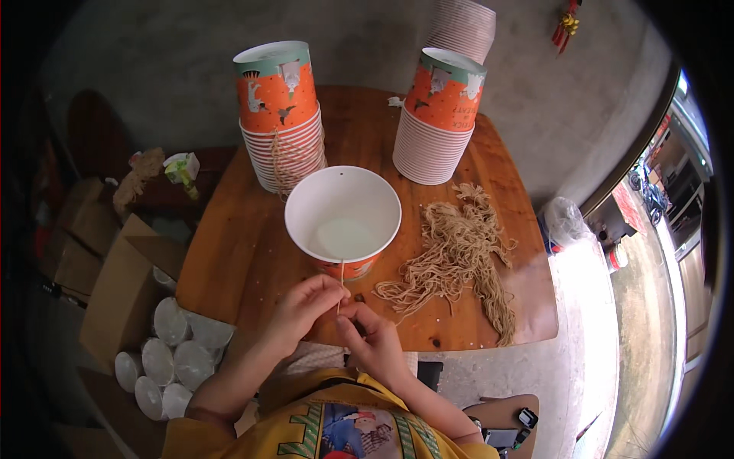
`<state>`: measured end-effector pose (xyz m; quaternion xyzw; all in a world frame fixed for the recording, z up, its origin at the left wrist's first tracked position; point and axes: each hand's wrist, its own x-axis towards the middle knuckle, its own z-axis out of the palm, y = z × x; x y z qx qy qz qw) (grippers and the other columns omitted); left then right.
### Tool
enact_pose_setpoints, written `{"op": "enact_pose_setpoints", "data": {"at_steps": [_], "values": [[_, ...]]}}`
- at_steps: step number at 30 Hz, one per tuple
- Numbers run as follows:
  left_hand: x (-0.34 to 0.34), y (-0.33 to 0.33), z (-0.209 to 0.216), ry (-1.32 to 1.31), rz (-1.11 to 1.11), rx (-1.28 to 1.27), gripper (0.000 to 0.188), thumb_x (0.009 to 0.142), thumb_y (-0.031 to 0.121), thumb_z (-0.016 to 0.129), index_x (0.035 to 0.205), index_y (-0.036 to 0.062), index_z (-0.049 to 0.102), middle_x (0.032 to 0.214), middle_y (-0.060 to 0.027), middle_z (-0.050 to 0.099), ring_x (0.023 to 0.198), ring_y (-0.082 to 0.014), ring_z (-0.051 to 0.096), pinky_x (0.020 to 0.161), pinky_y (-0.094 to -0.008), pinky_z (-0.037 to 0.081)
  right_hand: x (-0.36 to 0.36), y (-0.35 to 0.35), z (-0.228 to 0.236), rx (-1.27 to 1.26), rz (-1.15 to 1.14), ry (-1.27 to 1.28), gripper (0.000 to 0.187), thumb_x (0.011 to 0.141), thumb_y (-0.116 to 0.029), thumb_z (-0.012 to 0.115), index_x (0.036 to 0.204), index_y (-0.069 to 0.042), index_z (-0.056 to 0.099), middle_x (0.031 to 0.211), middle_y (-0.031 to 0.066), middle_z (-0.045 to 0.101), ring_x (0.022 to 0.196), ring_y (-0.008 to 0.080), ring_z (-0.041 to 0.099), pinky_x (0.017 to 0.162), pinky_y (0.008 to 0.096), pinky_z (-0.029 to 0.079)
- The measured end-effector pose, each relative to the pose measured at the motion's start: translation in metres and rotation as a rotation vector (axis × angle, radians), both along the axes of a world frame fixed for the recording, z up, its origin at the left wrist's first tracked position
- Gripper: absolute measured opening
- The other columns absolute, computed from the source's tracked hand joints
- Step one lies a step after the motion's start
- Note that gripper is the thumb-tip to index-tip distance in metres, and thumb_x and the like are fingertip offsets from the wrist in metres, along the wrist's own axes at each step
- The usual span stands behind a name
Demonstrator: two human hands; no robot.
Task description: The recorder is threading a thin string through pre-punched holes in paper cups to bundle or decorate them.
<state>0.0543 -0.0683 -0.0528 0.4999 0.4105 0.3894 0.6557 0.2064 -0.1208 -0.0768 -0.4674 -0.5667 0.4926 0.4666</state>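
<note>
A paper bucket [336, 203], white inside and printed orange outside, stands upright on the wooden table in front of me, with a small dark hole near its far rim. From its near rim a thin beige string [342, 274] runs down toward my hands. My left hand [312, 302] pinches this string just below the bucket. Slightly lower and to the right, my right hand [373, 343] has thumb and forefinger closed around the string's lower part. A loose pile of beige strings [451, 256] lies to the right of the bucket.
Two tall stacks of upside-down orange paper buckets stand behind, a left stack [275, 99] with strings draped on it and a right stack [440, 99]. On the left below the wooden table [222, 260], a cardboard box [126, 283] holds several wrapped white stacks [158, 361].
</note>
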Motion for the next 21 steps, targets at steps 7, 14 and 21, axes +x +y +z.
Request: {"op": "enact_pose_setpoints", "data": {"at_steps": [7,14,21], "values": [[0.014,0.004,-0.001,-0.247,0.034,-0.185,0.012,0.092,0.017,0.058,0.089,0.0065,0.061,0.082,-0.0011,0.061,0.078,-0.0081,0.056,0.074,-0.023,0.043,0.0,-0.003,0.0,0.218,-0.088,-0.23,0.007,0.092,-0.01,0.06,0.095,-0.003,0.06,0.073,0.0055,0.056,0.061,0.0119,0.053,0.055,0.027,0.044],[0.023,0.012,0.001,-0.299,0.173,-0.144,0.011,0.092,0.015,0.058,0.09,0.0042,0.061,0.082,-0.0016,0.06,0.08,-0.0104,0.058,0.074,-0.0253,0.045,0.003,-0.004,0.0,0.398,-0.11,-0.455,0.008,0.085,-0.006,0.063,0.088,-0.004,0.055,0.078,0.014,0.062,0.069,0.0343,0.063,0.059,0.0371,0.05],[0.031,0.018,0.001,-0.184,0.36,0.089,0.014,0.095,0.02,0.06,0.089,0.007,0.062,0.078,0.0019,0.06,0.075,-0.0049,0.052,0.072,-0.0223,0.041,0.003,-0.007,0.003,0.388,-0.078,-0.566,0.01,0.084,-0.007,0.065,0.09,-0.006,0.057,0.079,0.0132,0.062,0.07,0.0334,0.063,0.06,0.039,0.051]]}}
